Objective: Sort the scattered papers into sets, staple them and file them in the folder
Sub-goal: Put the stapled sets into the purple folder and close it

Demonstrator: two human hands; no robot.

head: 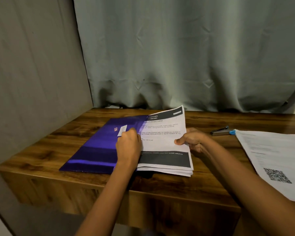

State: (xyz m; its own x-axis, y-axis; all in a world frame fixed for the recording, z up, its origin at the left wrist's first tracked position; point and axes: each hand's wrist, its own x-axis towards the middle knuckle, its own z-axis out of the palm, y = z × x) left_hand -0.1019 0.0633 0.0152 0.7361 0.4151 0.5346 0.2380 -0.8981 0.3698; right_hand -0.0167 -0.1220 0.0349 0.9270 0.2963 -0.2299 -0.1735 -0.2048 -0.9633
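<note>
A shiny purple folder point(95, 150) lies on the wooden table point(54, 159), with a white label near its upper right. A thick stack of printed papers point(165, 160) sticks out from the folder's right side, the top sheet headed "KITCHEN". My left hand point(129, 144) grips the folder's right edge where it meets the papers. My right hand point(192, 140) pinches the right edge of the stack, thumb on top. A stapler point(222, 131), grey with a blue end, lies to the right of the stack.
Another printed sheet point(276, 160) with a QR code lies at the table's right. A grey curtain point(194, 57) hangs behind the table and a wall point(32, 74) stands on the left. The table's front edge is close to me.
</note>
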